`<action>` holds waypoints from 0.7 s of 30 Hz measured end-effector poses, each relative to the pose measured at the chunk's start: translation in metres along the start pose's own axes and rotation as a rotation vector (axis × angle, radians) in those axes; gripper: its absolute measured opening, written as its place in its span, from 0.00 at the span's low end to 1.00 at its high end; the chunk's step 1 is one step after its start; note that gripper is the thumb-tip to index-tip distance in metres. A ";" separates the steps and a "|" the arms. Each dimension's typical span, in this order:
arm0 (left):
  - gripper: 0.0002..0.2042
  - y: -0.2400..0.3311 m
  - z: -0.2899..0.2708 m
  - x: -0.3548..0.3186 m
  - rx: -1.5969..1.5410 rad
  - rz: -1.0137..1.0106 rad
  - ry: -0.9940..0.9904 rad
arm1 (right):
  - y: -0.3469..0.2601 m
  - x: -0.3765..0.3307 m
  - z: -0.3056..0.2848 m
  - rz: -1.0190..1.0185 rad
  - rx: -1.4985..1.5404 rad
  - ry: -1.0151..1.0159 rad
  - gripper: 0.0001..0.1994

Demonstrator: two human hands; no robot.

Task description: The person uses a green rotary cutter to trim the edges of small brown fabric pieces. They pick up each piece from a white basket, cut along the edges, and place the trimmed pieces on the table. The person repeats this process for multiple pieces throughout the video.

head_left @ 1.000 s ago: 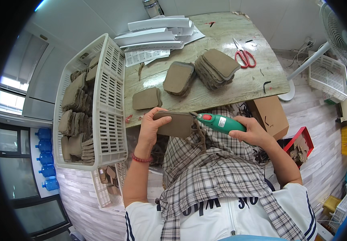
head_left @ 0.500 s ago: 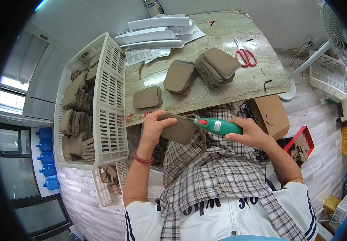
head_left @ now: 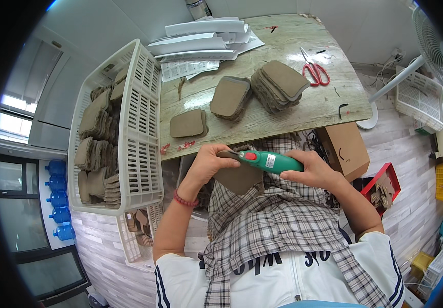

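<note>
A: Since the earlier frame the brown piece has tipped lower, down off the edge of the surface and over the lap, and the green tool now lies more level across its top.

B: Who holds what?

A: The left hand is closed on the piece's upper left corner, thumb on top. The right hand is wrapped around the rear of the green tool, whose tip points toward the left hand and meets the piece's top edge just beside the left thumb.

B: Where is the piece in relation to the surface?

A: Below its near edge, hanging over a checked cloth spread on the person's lap.

B: And beyond the hands?

A: Just past the left hand a single brown piece lies flat on the surface. Farther out sit a low stack and, beside it, a taller fanned stack. Red-handled scissors lie well beyond the right hand, and white strips are piled at the far side.

B: To the left?

A: A white slotted basket stands just outside the left hand, packed with more brown pieces. On the right hand's outer side a cardboard box sits under the surface, and a red tray rests near the elbow.
</note>
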State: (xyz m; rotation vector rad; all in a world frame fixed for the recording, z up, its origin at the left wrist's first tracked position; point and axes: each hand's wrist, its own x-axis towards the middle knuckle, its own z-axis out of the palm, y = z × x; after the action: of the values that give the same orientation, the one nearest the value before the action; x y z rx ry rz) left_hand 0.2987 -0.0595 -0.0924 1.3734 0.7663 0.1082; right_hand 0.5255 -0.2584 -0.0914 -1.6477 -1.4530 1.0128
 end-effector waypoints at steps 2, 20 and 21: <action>0.07 0.000 -0.001 0.002 0.038 -0.004 -0.030 | -0.001 0.002 0.001 0.004 0.014 -0.003 0.24; 0.21 -0.033 -0.154 0.073 0.908 0.297 0.899 | 0.032 0.003 0.014 0.187 0.335 0.121 0.19; 0.23 -0.029 -0.139 0.082 0.981 0.414 0.925 | 0.033 0.000 0.016 0.195 0.357 0.153 0.18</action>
State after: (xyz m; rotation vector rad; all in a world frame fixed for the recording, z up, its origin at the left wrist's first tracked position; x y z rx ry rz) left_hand 0.2739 0.0905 -0.1536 2.4592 1.3774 0.8211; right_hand 0.5257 -0.2622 -0.1278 -1.5826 -0.9603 1.1504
